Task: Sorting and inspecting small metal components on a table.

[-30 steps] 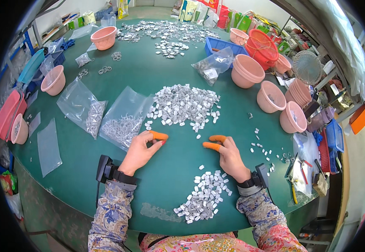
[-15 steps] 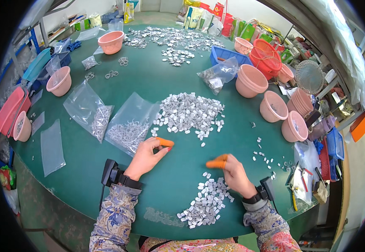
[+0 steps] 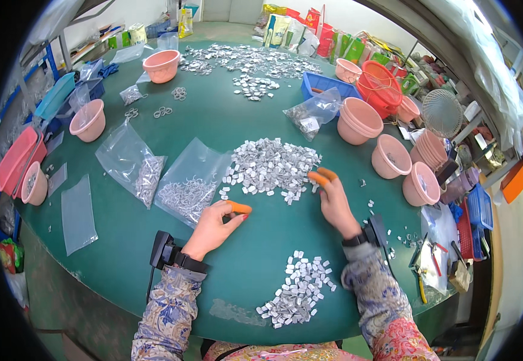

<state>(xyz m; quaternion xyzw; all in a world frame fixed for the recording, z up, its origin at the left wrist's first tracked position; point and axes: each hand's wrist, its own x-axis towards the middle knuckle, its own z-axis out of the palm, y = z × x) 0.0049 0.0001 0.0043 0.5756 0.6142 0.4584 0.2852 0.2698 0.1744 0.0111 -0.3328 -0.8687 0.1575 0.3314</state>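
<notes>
Step in hand (judged): R hand [image 3: 337, 207] at right edge of upper pile of grey-white tabs [image 3: 272, 167], fingers extended; grip can't be told. L hand [image 3: 212, 230] curled below pile; can't tell if a tab is pinched. Next move prob. calls for a light fingertip pinch: pcs. small, flat, rounded-rect. Lower pile [image 3: 297, 295] sits nearer body. Mat'ls: orange finger cots [image 3: 239, 207], smooth green bench [image 3: 153, 265].

Two hands [image 3: 214, 227], three orange finger cots [image 3: 240, 207], two nearer heaps of white pieces [image 3: 272, 165]
</notes>
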